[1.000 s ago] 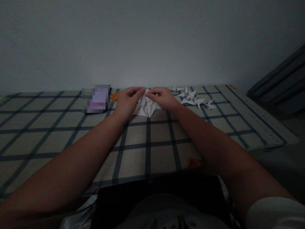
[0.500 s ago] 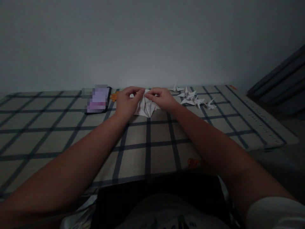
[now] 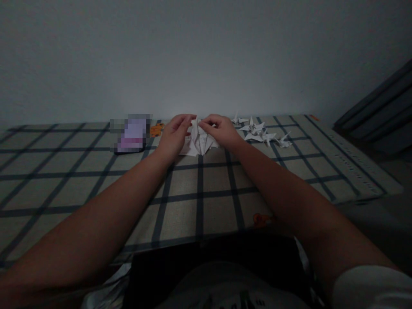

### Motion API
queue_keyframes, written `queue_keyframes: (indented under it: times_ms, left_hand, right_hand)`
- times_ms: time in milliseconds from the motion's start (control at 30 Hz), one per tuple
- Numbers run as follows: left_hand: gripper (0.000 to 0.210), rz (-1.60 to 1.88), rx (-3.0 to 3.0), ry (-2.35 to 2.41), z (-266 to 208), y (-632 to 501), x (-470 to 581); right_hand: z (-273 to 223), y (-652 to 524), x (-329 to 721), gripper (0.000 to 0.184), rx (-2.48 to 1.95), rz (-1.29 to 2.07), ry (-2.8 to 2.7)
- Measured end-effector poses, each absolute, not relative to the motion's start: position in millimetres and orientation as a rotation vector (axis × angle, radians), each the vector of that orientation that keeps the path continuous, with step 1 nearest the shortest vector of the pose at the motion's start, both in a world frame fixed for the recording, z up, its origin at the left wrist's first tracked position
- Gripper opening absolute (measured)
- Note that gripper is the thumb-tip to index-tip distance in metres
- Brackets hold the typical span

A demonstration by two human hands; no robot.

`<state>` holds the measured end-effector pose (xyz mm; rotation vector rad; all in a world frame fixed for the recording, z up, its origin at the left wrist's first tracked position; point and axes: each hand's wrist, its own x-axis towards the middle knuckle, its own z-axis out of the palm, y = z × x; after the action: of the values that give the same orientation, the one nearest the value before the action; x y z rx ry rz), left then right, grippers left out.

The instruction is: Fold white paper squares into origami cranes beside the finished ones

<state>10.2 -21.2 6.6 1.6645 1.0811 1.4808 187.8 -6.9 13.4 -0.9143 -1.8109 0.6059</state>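
Observation:
A white sheet of folded paper (image 3: 202, 141) with several creases stands partly raised on the checked cloth, its lower points spread towards me. My left hand (image 3: 175, 134) is curled at its left side, fingertips and thumb at the upper edge. On the other side, my right hand (image 3: 221, 129) pinches the paper near the top between thumb and fingers. Part of the sheet is hidden behind both hands. To the right of my right hand lie several small folded paper cranes (image 3: 254, 127).
A phone (image 3: 133, 134) with a lit, blurred screen lies left of my hands. An orange figure (image 3: 157, 129) shows beside it, another orange shape (image 3: 261, 220) near the front edge. The checked tablecloth (image 3: 180, 184) runs back to a pale wall (image 3: 206, 56).
My fingertips have moved apart at the top of the paper, the right hand slightly rightward. The paper's folds have opened wider, showing more of its left flap.

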Motion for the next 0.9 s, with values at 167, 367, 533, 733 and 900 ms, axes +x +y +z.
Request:
queue_keyframes:
  times_ms: [167, 367, 533, 733, 900]
  left_hand:
    - [0.04, 1.255, 1.552, 1.044, 6.4, -24.0, 10.2]
    - [0.043, 1.219, 1.647, 1.045, 2.4, -24.4, 8.3]
    - [0.042, 1.281, 1.608, 1.036, 1.1, -20.8, 7.7]
    - [0.038, 1.236, 1.63, 1.068, 2.5, -24.4, 8.3]
    - [0.035, 1.23, 1.67, 1.092, 4.0, -27.1, 7.7]
  right_hand:
    - [17.4, -6.2, 193.5, 0.018, -0.947, 0.515, -1.708]
    - [16.2, -4.0, 192.6, 0.021, -0.908, 0.52, -1.736]
    - [8.9, 1.4, 187.6, 0.027, -0.917, 0.723, -1.66]
    - [9.8, -1.4, 186.7, 0.027, -0.917, 0.761, -1.674]
    - [13.2, -4.8, 189.1, 0.031, -0.925, 0.675, -1.752]
